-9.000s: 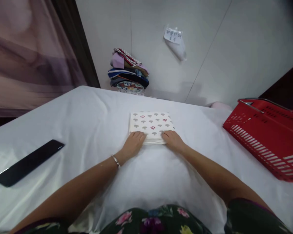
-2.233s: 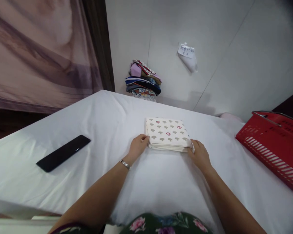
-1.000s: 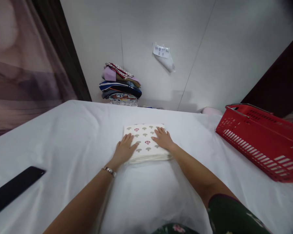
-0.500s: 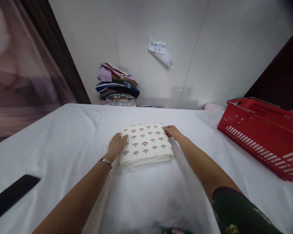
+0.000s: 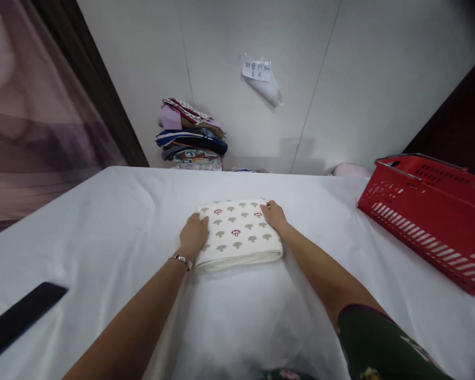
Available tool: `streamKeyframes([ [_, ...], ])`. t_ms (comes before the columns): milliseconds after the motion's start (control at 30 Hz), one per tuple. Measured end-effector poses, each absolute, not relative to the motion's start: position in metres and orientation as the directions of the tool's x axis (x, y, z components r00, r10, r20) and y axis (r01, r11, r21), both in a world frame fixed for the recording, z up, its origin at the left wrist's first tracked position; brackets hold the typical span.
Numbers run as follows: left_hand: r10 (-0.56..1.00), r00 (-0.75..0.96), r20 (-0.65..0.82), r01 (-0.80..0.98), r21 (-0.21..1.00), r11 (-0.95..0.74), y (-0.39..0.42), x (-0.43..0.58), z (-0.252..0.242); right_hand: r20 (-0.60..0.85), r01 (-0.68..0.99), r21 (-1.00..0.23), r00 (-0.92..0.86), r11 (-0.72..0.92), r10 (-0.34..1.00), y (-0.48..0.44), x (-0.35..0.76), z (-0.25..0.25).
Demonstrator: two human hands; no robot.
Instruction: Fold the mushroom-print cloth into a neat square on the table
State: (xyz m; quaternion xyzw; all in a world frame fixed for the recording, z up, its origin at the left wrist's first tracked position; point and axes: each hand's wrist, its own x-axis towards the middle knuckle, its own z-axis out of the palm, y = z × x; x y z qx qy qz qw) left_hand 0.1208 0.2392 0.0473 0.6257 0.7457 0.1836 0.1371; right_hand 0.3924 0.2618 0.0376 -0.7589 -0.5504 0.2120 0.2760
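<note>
Lying between left grip and right grip: folded mushroom-print cloth

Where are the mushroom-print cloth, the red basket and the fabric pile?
Mushroom-print cloth [image 5: 239, 230]: head view, middle of its top face.
Red basket [image 5: 439, 211]: head view, its wall facing the cloth.
Fabric pile [image 5: 193, 136]: head view, middle of its stacked layers.

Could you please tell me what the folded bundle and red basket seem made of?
Folded bundle: matte fabric, possibly cotton, judging by its soft, layered folds. Red basket: likely smooth plastic, given its regular moulded slots; the shiny handle looks metallic.
</note>
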Motion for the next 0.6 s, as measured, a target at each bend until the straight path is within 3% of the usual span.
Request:
streamKeyframes([
  [200,0.987,-0.152,0.054,0.864,0.492,0.107,0.241,0.117,0.045,0.042,0.811,-0.551,0.262,-0.196,0.964,0.259,0.393,0.042],
  [400,0.986,-0.169,0.008,0.859,0.491,0.144,0.239,0.114,0.048,-0.019,0.846,-0.484,0.246,-0.224,0.969,0.26,0.392,0.039],
  [600,0.972,-0.014,0.234,0.933,0.352,-0.071,0.253,0.128,0.056,-0.057,0.841,-0.49,0.233,-0.231,0.971,0.275,0.393,0.048],
])
